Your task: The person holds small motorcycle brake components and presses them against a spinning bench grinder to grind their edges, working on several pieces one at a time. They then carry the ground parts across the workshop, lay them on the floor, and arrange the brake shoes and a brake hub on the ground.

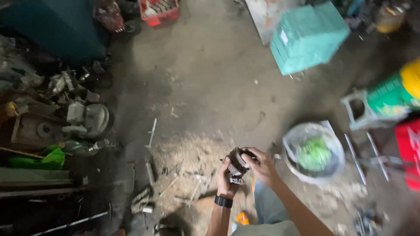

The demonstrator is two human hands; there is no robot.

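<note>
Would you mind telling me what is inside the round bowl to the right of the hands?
The bowl holds something bright green, seen through a clear plastic film across its top. The blur hides what the green thing is, and whatever lies beneath it is covered.

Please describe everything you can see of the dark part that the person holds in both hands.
The part is a small, dark, chunky piece that looks like greasy metal, with pale, toothed or ribbed metal bits at its lower edge. It is held in the air above the dusty floor, between both hands. The left hand, with a black wristband, grips it from below; the right hand covers its upper right side, fingers curled over it. Blur hides finer detail.
</note>
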